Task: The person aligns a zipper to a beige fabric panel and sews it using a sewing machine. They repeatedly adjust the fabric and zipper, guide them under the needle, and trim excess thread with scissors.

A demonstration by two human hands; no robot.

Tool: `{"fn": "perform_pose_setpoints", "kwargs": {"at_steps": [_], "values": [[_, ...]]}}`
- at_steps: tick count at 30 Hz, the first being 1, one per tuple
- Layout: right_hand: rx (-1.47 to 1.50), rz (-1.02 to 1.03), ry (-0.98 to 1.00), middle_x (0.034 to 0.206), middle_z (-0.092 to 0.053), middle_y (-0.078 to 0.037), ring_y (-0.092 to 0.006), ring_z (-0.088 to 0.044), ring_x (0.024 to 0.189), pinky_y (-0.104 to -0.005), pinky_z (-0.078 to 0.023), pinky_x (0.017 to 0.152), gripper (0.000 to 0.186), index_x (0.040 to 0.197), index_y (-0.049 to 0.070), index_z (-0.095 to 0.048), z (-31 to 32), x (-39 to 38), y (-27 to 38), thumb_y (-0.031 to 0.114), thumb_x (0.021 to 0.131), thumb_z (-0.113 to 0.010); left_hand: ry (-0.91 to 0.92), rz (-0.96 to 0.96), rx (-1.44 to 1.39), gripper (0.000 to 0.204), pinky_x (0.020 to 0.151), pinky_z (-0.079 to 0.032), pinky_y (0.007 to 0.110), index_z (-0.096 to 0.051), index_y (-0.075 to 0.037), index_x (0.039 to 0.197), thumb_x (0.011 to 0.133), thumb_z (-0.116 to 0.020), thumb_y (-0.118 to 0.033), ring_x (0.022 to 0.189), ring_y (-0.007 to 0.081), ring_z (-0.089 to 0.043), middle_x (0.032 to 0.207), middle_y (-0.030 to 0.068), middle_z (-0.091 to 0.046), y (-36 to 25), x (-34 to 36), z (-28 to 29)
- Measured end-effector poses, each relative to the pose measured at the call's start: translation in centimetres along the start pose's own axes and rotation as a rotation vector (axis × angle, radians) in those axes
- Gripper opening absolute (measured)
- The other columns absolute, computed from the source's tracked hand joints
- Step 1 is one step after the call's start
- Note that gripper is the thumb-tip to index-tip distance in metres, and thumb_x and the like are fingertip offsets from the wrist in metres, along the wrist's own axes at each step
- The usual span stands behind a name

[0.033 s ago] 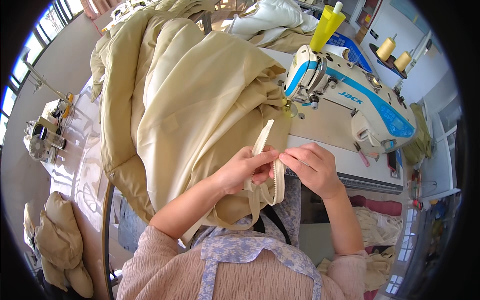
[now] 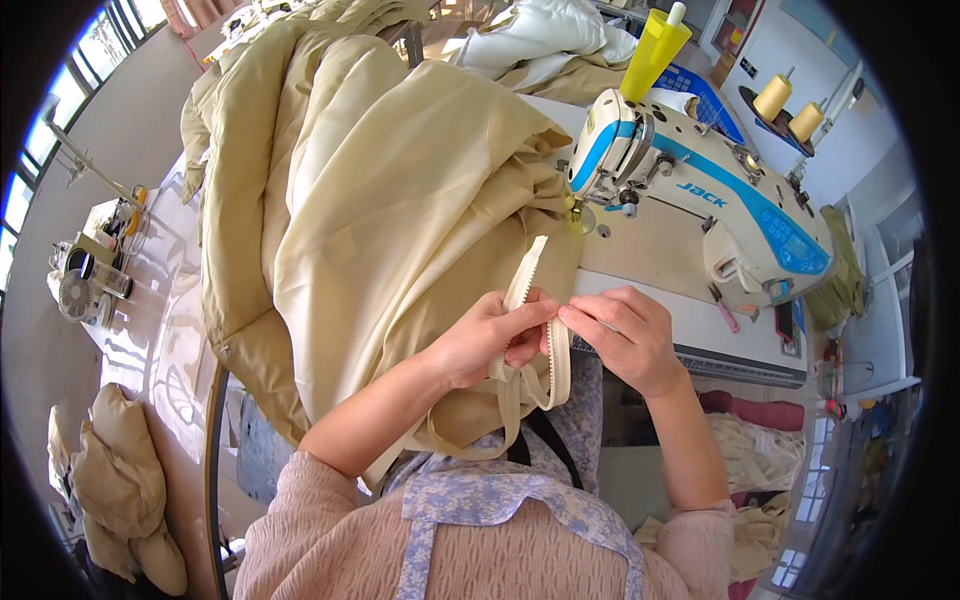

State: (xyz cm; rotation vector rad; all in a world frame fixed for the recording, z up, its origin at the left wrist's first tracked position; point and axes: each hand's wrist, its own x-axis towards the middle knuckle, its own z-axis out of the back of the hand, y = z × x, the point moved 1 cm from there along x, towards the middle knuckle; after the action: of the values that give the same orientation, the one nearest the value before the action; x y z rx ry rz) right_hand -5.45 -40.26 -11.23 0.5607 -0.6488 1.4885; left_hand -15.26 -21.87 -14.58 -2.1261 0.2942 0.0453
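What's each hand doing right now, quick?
Left hand: grip closed on the cream zipper tape, fingers pinching it.
Right hand: grip closed, fingertips pinching the same zipper tape beside the left.

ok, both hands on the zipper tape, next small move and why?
Probably slide the zipper tape forward toward the needle area of the sewing machine. The left hand and right hand pinch it in front of the machine, and its upper end already points that way over the beige fabric.

windows (image 2: 40, 130): upper left, bright daylight
floor (image 2: 90, 200): pale, left
wall (image 2: 770, 50): white, upper right
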Motion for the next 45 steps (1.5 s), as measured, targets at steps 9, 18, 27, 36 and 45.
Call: {"fn": "perform_pose_setpoints", "kwargs": {"at_steps": [9, 18, 27, 36, 45], "values": [[0.891, -1.026, -0.023, 0.089, -0.062, -0.001, -0.0074, -0.060, 0.076, -0.0230, -0.049, 0.065, 0.010, 0.101, 0.002, -0.070, -1.6, -1.8, 2.3, 0.010, 0.096, -0.069, -0.152, -0.304, 0.622, 0.022, 0.066, -0.043, 0.026, -0.066, -0.003, 0.097, 0.105, -0.057, -0.022, 0.073, 0.0057, -0.052, 0.072, -0.0019, -0.060, 0.5, -0.1, -0.3], [0.676, -0.784, -0.044, 0.091, -0.068, -0.008, -0.0243, -0.066, 0.083, -0.0337, -0.052, 0.076, 0.009, 0.101, 0.005, -0.064, -7.6, -3.9, 2.9, 0.010, 0.094, -0.068, -0.591, -0.447, 1.139, 0.025, 0.067, -0.052, 0.030, -0.068, 0.000, 0.120, 0.098, -0.066, -0.012, 0.077, 0.0115, -0.063, 0.088, 0.0059, -0.068, -5.8, -2.2, 4.0], [0.434, -0.499, 0.091, 0.083, -0.065, -0.006, -0.0270, -0.063, 0.072, -0.0375, -0.052, 0.062, 0.014, 0.090, 0.010, -0.061, -9.7, -6.3, -1.1, 0.007, 0.082, -0.072, 0.324, -0.901, 1.736, 0.039, 0.110, -0.046, 0.046, -0.068, -0.001, 0.116, 0.078, -0.063, 0.002, 0.127, 0.0325, -0.057, 0.123, 0.0123, -0.066, -3.8, 12.3, 3.9], [0.434, -1.060, -0.279, 0.093, -0.066, -0.006, -0.0144, -0.052, 0.068, -0.0292, -0.047, 0.066, 0.009, 0.095, 0.003, -0.067, -10.6, -5.1, -7.8, 0.007, 0.091, -0.073, 0.101, -0.796, 1.608, 0.032, 0.096, -0.055, 0.040, -0.068, -0.003, 0.112, 0.080, -0.072, -0.004, 0.111, 0.0315, -0.066, 0.118, 0.0111, -0.068, 0.8, 14.0, 8.5], [0.128, -1.152, -0.131, 0.072, -0.067, -0.004, -0.0197, -0.063, 0.065, -0.0350, -0.049, 0.063, 0.012, 0.083, 0.008, -0.066, -12.5, -6.1, -10.3, 0.012, 0.086, -0.077, 0.127, -0.845, 1.730, 0.031, 0.082, -0.057, 0.034, -0.067, -0.007, 0.106, 0.076, -0.066, -0.013, 0.102, 0.0243, -0.064, 0.111, 0.0067, -0.062, 0.3, 14.1, 7.6]]}}
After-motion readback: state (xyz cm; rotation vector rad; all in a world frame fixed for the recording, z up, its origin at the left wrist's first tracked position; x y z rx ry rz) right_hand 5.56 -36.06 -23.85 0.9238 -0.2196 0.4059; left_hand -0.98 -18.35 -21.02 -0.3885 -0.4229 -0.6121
